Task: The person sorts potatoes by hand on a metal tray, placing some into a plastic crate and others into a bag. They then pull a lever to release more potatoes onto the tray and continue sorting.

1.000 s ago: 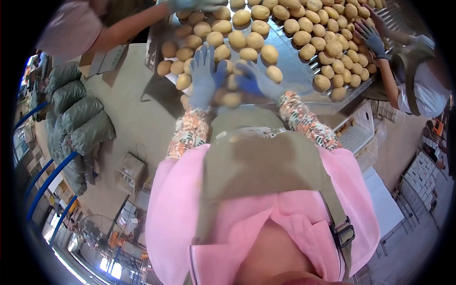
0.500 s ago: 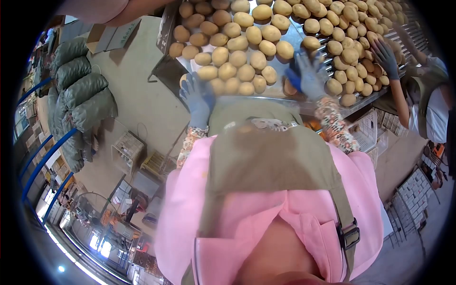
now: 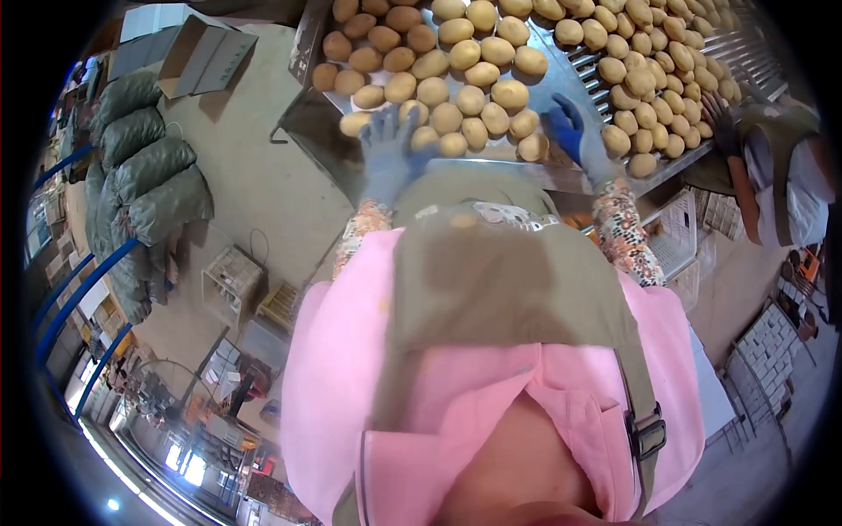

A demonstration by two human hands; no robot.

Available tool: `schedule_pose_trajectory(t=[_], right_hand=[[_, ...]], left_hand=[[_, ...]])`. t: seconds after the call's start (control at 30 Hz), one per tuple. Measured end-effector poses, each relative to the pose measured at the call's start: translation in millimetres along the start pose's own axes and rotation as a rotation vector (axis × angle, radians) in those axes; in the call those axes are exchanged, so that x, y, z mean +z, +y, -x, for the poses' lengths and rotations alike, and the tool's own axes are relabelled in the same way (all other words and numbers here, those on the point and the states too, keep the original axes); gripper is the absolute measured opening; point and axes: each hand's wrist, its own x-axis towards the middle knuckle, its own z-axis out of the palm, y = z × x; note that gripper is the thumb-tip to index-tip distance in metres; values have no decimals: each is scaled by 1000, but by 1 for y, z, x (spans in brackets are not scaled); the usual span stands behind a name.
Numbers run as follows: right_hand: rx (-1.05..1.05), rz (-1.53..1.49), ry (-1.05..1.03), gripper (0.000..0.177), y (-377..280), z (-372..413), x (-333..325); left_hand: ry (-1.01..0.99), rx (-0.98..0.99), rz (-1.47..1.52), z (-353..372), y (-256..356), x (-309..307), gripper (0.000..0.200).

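My left hand (image 3: 392, 156), in a grey-blue glove, lies at the near left edge of the potatoes (image 3: 471, 103) with its fingers spread over the nearest ones; nothing is gripped in it. My right hand (image 3: 582, 140), gloved with blue on the palm side, is at the tray's near edge, just right of a brownish potato (image 3: 533, 147). Its fingers are apart, with no potato between them. The potatoes rest on a shiny metal tray (image 3: 561, 86), and more are heaped on the rollers (image 3: 589, 77) to the right.
A co-worker's gloved hand (image 3: 721, 123) touches the potato heap at the right. Green sacks (image 3: 158, 162) and an open cardboard box (image 3: 206, 57) stand at the left. White crates (image 3: 674, 235) sit below the table at the right, and another crate (image 3: 231, 279) is on the floor at the left.
My left hand has moved right and up onto the near potatoes. My right hand has turned, and its blur has lessened. The arm at the top left has left the view.
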Motion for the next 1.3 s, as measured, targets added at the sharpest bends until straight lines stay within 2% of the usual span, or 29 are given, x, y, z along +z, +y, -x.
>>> schedule_pose_trajectory(t=[0.07,0.1,0.17,0.2,0.27,0.33,0.43,0.5,0.53,0.6,0.63,0.7,0.73,0.77,0.8,0.87,0.93,0.97,1.0,1.03,1.07,1.1,1.13,1.17,1.2,1.23,1.27,1.3], right_hand=[[100,-22,-95,46,64,5,-8],[99,-21,-98,46,72,13,-12],[44,342,-228,57,79,34,-14],[44,343,-228,57,86,38,-5],[88,100,-57,68,94,46,19],[143,209,-70,74,51,42,35],[197,95,-164,73,25,28,75],[273,-137,-399,89,4,14,93],[306,-193,-309,87,12,14,116],[346,-265,-506,74,-48,10,98],[340,-260,-509,74,-51,11,96],[-199,161,-516,50,-52,13,94],[-200,161,-515,50,-46,7,87],[-109,-14,-542,46,-34,-5,74],[-18,-189,-566,43,-22,-18,61],[31,-138,-146,36,-9,-39,40],[20,-173,102,38,23,-63,19],[22,-174,101,38,26,-66,13],[-67,-46,133,45,26,-70,7],[-157,80,165,52,24,-73,3],[-287,284,52,59,8,-67,0],[-250,704,-67,66,-28,-58,8],[20,393,-375,67,-12,-65,48],[-34,710,-220,70,-69,-41,63],[-106,606,-255,71,-52,-44,89],[-148,757,-367,71,-73,-47,101],[-250,648,-373,66,-90,-37,107],[-296,497,-324,61,-84,-32,127]], left_hand=[[-1,-116,64,11,-15,13,83],[0,-119,64,15,-22,12,83],[-14,-185,170,24,-32,8,85],[-14,-185,170,28,-37,8,85],[24,-270,159,33,-43,14,83],[79,-291,106,28,-37,13,79],[313,-141,146,10,-23,-5,69],[339,-88,189,-18,-12,-8,67],[362,-40,236,-32,-5,-7,64],[581,46,336,-57,12,8,57],[315,-50,446,-67,16,4,61],[332,-16,351,-52,22,1,59],[345,22,258,-47,23,2,57],[217,72,194,-44,6,18,66],[220,72,193,-42,0,15,66],[65,-46,12,-21,-6,6,65],[32,-223,-97,-3,-14,-3,60],[240,-223,-79,6,-27,10,54],[294,-273,120,12,-41,14,56],[304,-332,91,19,-58,24,58],[314,-388,60,25,-73,29,61],[290,-452,46,29,-77,20,64],[264,-513,33,30,-79,12,67],[257,-493,-34,27,-91,12,70],[257,-482,-36,16,-97,6,70],[362,-394,-66,2,-101,-4,70],[462,-307,-94,-12,-100,-15,69],[474,-258,-21,-37,-94,-37,69]])
